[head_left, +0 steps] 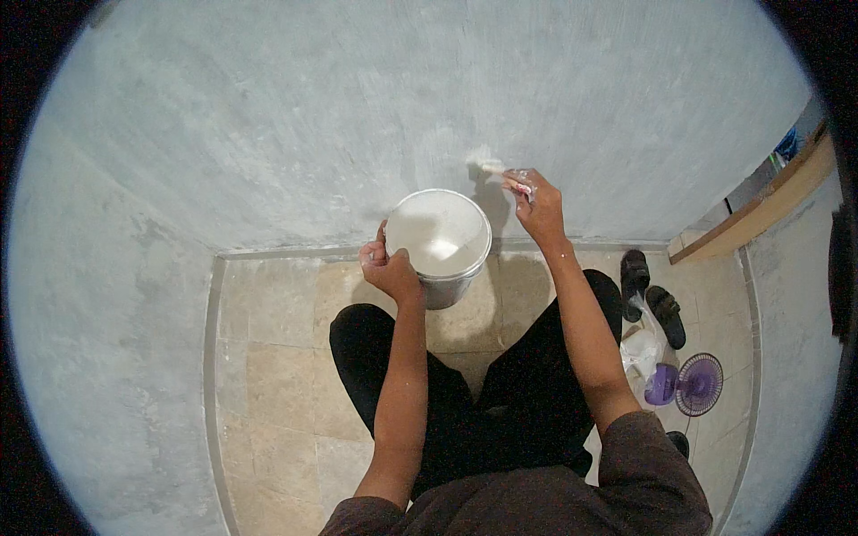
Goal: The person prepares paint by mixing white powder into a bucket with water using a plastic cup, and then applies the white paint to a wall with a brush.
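My left hand grips the left rim of a white bucket, which holds white paint and is over the tiled floor between my knees. My right hand holds a brush with pale, paint-coated bristles at the grey wall, just above and right of the bucket. The bristles are on or very near a fresh white patch on the wall. Both hands have white smears on the fingers.
At right on the tiled floor lie dark sandals, a white plastic bag and a purple fan. A wooden board or frame stands at the upper right corner. Walls close in on both sides.
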`<state>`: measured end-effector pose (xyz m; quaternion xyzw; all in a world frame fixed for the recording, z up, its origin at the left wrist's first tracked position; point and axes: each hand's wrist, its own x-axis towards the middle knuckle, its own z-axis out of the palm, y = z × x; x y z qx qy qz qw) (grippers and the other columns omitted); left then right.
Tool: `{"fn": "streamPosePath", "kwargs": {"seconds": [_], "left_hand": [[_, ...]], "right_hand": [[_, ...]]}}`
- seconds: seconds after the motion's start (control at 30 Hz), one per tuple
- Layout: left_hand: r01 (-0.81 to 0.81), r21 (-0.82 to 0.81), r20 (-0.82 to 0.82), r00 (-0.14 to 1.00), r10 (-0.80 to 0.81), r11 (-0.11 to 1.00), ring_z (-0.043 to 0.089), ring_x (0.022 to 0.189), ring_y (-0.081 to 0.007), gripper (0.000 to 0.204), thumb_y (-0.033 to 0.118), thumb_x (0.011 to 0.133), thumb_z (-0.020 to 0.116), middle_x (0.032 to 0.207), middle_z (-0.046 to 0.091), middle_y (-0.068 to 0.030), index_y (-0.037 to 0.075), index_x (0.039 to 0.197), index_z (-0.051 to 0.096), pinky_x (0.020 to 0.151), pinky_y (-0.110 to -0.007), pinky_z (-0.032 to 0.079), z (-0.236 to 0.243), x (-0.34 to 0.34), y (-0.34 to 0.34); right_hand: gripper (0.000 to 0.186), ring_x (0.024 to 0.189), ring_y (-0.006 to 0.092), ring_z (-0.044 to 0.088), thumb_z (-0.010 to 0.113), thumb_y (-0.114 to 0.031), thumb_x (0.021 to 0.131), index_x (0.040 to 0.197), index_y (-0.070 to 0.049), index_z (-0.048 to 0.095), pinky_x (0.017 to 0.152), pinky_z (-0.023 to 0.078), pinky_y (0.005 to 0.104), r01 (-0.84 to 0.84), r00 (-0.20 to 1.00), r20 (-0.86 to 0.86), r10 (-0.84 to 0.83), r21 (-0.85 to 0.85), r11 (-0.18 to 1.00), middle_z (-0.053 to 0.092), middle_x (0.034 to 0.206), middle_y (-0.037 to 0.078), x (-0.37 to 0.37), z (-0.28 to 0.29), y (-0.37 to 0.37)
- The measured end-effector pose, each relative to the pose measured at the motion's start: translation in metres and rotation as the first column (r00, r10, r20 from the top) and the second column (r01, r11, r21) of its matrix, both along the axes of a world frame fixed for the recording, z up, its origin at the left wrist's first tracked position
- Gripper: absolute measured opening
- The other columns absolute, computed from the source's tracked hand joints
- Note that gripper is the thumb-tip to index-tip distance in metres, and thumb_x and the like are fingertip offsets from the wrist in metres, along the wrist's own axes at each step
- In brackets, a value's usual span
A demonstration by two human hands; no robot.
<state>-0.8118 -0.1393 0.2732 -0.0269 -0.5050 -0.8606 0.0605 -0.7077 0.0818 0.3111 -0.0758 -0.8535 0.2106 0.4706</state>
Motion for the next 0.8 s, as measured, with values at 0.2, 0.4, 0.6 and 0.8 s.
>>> {"fn": "streamPosePath", "kwargs": {"seconds": [0.2, 0.4, 0.6, 0.8], "left_hand": [[-0.023, -0.040, -0.027, 0.999, 0.022, 0.999, 0.065, 0.103, -0.0341, 0.037, -0.021, 0.061, 0.042, 0.121, 0.059, -0.0302, 0.005, 0.086, 0.035, 0.086, -0.042, 0.057, -0.010, -0.002, -0.004], [-0.034, -0.077, 0.014, 0.999, 0.035, 0.996, 0.065, 0.104, -0.0329, 0.038, -0.022, 0.062, 0.043, 0.121, 0.059, -0.0294, 0.005, 0.088, 0.036, 0.089, -0.040, 0.056, 0.001, 0.004, 0.000], [-0.009, -0.017, 0.028, 1.000, 0.010, 1.000, 0.065, 0.103, -0.0330, 0.041, -0.023, 0.061, 0.043, 0.122, 0.058, -0.0303, 0.005, 0.089, 0.034, 0.089, -0.039, 0.056, 0.004, 0.002, -0.003], [-0.005, 0.001, 0.059, 0.998, 0.005, 1.000, 0.064, 0.105, -0.0329, 0.041, -0.023, 0.060, 0.042, 0.121, 0.059, -0.0303, 0.005, 0.090, 0.033, 0.088, -0.039, 0.057, 0.016, 0.009, -0.007]], "right_hand": [[0.035, 0.083, 0.0284, 0.069, 0.061, 0.008, 0.070, 0.102, -0.005, 0.069, 0.068, 0.056, 0.0358, -0.061, 0.973, -0.225, 0.058, -0.005, 0.998, 0.068, 0.097, 0.012, 0.010, 0.027, -0.022], [0.032, 0.080, 0.0272, 0.069, 0.061, 0.006, 0.070, 0.100, -0.004, 0.069, 0.067, 0.055, 0.0380, -0.025, 0.999, 0.047, 0.024, 0.020, 0.999, 0.067, 0.100, 0.012, 0.010, -0.011, -0.006], [0.033, 0.078, 0.0270, 0.068, 0.059, 0.005, 0.072, 0.101, -0.006, 0.069, 0.063, 0.054, 0.0377, -0.038, 0.999, -0.032, 0.038, 0.007, 0.999, 0.066, 0.104, 0.011, -0.003, -0.004, -0.007], [0.034, 0.079, 0.0274, 0.068, 0.061, 0.004, 0.071, 0.101, -0.009, 0.069, 0.064, 0.055, 0.0363, -0.013, 0.972, -0.231, 0.033, 0.085, 0.996, 0.067, 0.103, 0.010, 0.008, 0.020, -0.022]]}}
